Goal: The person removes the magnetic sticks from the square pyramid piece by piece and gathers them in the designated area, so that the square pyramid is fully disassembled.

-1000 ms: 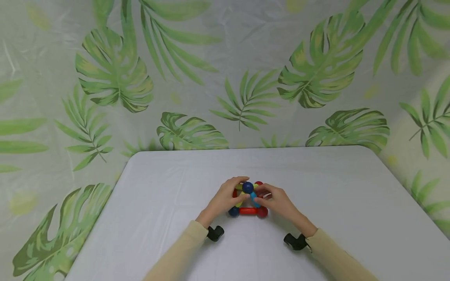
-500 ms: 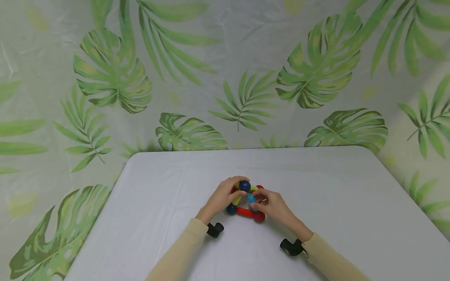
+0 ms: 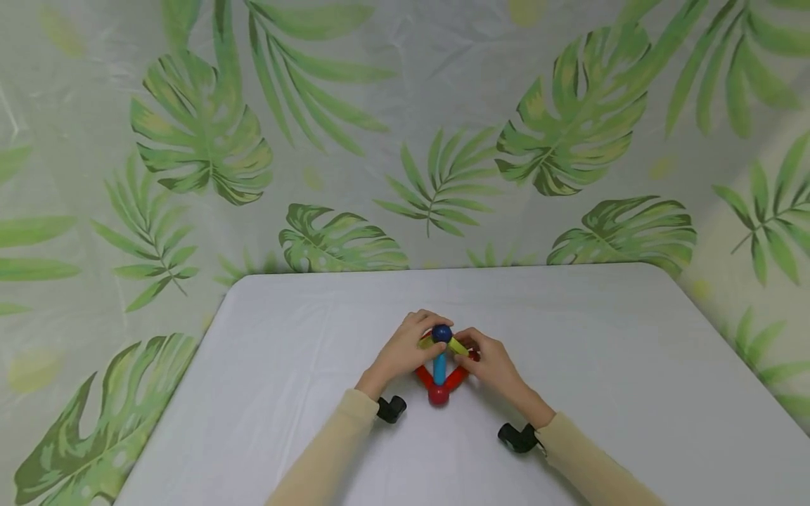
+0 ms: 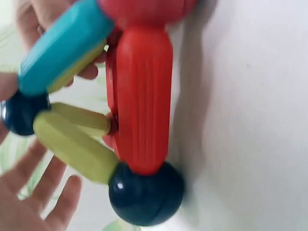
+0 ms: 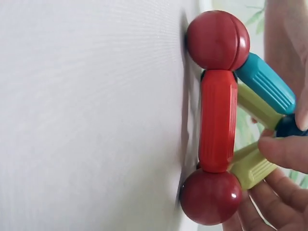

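A pyramid of magnetic balls and rods stands on the table, its dark blue top ball (image 3: 441, 333) between the thumb and fingers of my left hand (image 3: 407, 346). My right hand (image 3: 493, 362) pinches a yellow-green rod (image 5: 251, 165) on the right side. A light blue rod (image 3: 439, 369) slopes from the top ball to the red ball (image 3: 438, 395) at the near corner. Red rods (image 4: 144, 101) form the base, with another dark blue ball (image 4: 146, 194) at the left corner and a red ball (image 5: 211, 196) at the right one. The far side is mostly hidden.
A white-covered table (image 3: 304, 316) lies under the pyramid. Behind it hangs a leaf-print cloth (image 3: 443, 105). Black wrist cameras, one on the left wrist (image 3: 392, 409) and one on the right (image 3: 517, 438), hang near the tabletop.
The pyramid has turned clockwise seen from above, bringing a red ball and the light blue rod to the front. My right hand has shifted from the light blue rod to a yellow-green one.
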The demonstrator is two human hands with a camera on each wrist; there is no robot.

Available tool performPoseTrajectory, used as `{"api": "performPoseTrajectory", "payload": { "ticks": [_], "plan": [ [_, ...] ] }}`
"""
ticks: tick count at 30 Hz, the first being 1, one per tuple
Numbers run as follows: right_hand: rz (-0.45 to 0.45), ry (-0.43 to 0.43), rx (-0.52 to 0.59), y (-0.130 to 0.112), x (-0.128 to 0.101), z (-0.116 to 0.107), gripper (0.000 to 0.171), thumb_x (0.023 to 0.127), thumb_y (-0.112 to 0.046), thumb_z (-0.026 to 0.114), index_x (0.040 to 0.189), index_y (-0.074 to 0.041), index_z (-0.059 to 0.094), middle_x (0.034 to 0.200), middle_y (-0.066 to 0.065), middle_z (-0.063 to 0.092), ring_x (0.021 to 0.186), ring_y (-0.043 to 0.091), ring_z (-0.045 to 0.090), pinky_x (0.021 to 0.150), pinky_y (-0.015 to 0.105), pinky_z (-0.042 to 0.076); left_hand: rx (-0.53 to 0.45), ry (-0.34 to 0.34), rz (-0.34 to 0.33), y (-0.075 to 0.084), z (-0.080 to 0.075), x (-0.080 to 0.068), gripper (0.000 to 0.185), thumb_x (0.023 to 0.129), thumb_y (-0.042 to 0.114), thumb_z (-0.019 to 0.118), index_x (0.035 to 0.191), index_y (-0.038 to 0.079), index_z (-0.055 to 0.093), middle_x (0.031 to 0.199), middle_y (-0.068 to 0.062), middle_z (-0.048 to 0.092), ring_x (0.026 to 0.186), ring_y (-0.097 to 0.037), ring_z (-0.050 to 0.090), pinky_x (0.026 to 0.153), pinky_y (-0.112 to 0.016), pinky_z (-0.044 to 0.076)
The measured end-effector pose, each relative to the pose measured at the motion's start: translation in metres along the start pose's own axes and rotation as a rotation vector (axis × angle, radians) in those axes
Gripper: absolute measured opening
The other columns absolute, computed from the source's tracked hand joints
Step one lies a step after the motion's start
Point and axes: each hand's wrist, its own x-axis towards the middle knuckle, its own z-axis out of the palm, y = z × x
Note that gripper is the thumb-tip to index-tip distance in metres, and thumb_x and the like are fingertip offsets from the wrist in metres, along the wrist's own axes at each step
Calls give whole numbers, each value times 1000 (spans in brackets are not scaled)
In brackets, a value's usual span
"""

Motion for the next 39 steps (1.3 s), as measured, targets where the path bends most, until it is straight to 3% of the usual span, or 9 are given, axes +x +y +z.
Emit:
{"api": "performPoseTrajectory", "payload": {
  "ticks": [4, 7, 16, 22, 28, 31, 33, 36, 39],
  "plan": [
    [17, 45, -4, -1, 1, 3, 24, 83, 1, 71, 105, 0, 62, 95, 11, 66, 82, 24, 61, 74, 40, 53, 123, 79, -16, 7, 6, 0, 35, 89, 26, 69, 122, 16, 62, 113, -2, 52, 101, -19, 45, 84, -32, 45],
    [18, 61, -6, -1, 1, 5, 23, 81, 0, 73, 102, 0, 62, 93, 10, 66, 79, 23, 62, 72, 37, 54, 139, 111, -32, 10, 9, -1, 37, 88, 28, 71, 121, 14, 63, 109, -1, 52, 99, -18, 46, 82, -29, 47],
    [47, 28, 34, -7, -5, 10, 22, 80, -2, 75, 98, -2, 62, 89, 5, 65, 78, 18, 61, 71, 30, 53, 24, 159, -21, 5, -1, -3, 37, 89, 21, 67, 125, 13, 62, 113, -2, 60, 100, -18, 54, 86, -32, 48],
    [98, 25, 112, -14, -7, 1, 16, 86, -5, 69, 101, -1, 63, 95, 6, 65, 85, 22, 62, 76, 32, 54, -158, 61, 42, -1, -9, -2, 36, 90, 11, 66, 126, 8, 61, 120, -8, 62, 104, -21, 59, 88, -36, 50],
    [-4, 51, 25, -5, 0, -2, 29, 85, 0, 68, 112, 1, 60, 109, 15, 63, 100, 34, 58, 87, 49, 49, -342, -54, 45, -3, -8, 0, 35, 93, 5, 60, 128, 7, 57, 126, -13, 59, 113, -26, 58, 97, -46, 43],
    [-31, 4, -1, -3, -1, 1, 30, 84, -1, 70, 112, 1, 60, 107, 15, 66, 96, 31, 61, 85, 46, 51, -302, -58, 42, -2, -8, -2, 34, 94, 6, 60, 127, 7, 56, 126, -11, 58, 115, -27, 55, 99, -47, 41],
    [-39, -1, -9, -3, -3, 4, 27, 84, -1, 72, 108, 0, 60, 101, 12, 67, 89, 26, 62, 81, 41, 53, -204, -44, 32, 1, -8, -5, 33, 93, 10, 62, 126, 8, 57, 124, -7, 56, 115, -28, 52, 98, -45, 42],
    [-33, 33, -29, -6, -6, 7, 25, 82, -3, 74, 103, -3, 62, 95, 8, 68, 84, 22, 63, 76, 37, 54, -66, -25, 15, 8, -7, -9, 36, 91, 20, 67, 125, 11, 57, 116, -2, 52, 109, -25, 52, 93, -41, 45],
    [-26, 69, -50, -11, -8, 9, 24, 80, -4, 76, 100, -4, 63, 92, 6, 68, 79, 21, 63, 73, 36, 55, -37, 5, -1, 11, -6, -11, 39, 89, 24, 70, 124, 11, 58, 110, -2, 53, 101, -20, 55, 89, -36, 48]
  ]
}}
